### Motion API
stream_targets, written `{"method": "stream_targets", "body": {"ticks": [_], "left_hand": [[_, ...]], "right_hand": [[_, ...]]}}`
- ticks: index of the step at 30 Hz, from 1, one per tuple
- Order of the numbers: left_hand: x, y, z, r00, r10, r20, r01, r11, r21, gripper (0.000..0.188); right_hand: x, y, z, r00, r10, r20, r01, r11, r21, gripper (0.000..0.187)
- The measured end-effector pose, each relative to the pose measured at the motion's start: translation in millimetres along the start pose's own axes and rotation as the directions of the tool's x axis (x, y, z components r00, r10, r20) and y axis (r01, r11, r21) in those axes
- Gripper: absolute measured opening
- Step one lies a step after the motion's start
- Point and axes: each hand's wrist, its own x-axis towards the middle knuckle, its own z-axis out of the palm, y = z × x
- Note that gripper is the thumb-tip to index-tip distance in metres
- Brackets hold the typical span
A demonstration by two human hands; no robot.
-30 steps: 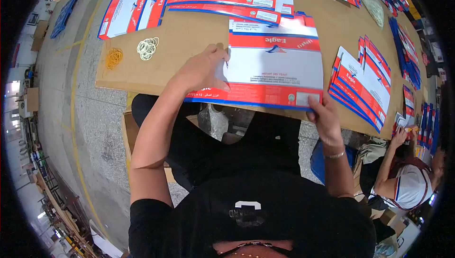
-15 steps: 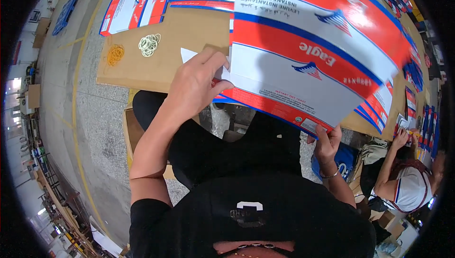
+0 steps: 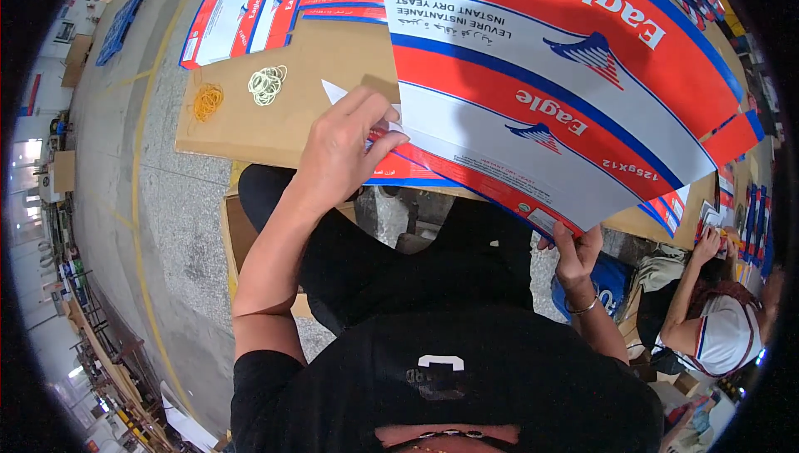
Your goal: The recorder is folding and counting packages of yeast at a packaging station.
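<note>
Left hand (image 3: 345,145) pinched on left edge of carton blank (image 3: 549,78), right hand (image 3: 577,257) clamped on its near-right corner; carton blank stretches between hands, opposed grips probably steadying its breadth.

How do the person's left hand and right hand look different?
The left hand is at the left edge of the big carton sheet; the right hand is at its corner nearest the person. The right hand has a bracelet behind it; the left hand shows none. In the picture, the left hand looks bigger than the right hand. Both pinch card, without gloves.
</note>
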Motion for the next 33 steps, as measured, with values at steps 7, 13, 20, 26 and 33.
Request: {"method": "stream_targets", "body": {"ticks": [7,13,20,26,33], "left_hand": [[0,-9,5,0.999,0.019,-0.033,-0.019,1.000,0.019,0.026],[-3,-13,8,0.999,-0.004,-0.033,0.007,0.995,0.099,0.027],[3,-11,11,0.998,0.039,-0.052,-0.033,0.993,0.118,0.026],[8,-7,5,0.999,-0.032,-0.016,0.032,0.998,0.046,0.024],[22,-4,-12,1.000,0.022,0.017,-0.025,0.990,0.142,0.022]], "right_hand": [[2,-1,0,0.999,0.003,0.040,-0.002,1.000,-0.003,0.023],[3,0,2,0.999,0.016,0.037,-0.015,0.999,-0.029,0.026],[4,1,-2,0.997,0.045,0.054,-0.042,0.997,-0.062,0.029],[11,-4,6,0.997,0.042,0.065,-0.040,0.999,-0.028,0.025],[33,-9,13,1.000,-0.021,-0.004,0.021,0.999,0.036,0.028]]}}
